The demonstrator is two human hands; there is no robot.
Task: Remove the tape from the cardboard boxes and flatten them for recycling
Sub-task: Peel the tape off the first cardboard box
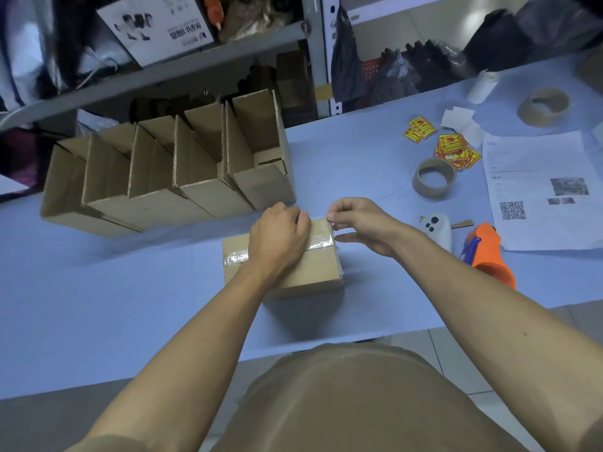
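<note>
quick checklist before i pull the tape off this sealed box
1. Left hand rests on top of the sealed box to steady it: ok.
2. Right hand pinches at the tape end by the box's far right corner: ok.
3. Tape end actually lifted free of the cardboard: cannot tell, the fingertips hide it.
4. Bare table around the box for the pull: ok.
5. Open boxes stand behind and apart from this one: ok.
6. Tape along the box's left part not yet peeled: ok.
</note>
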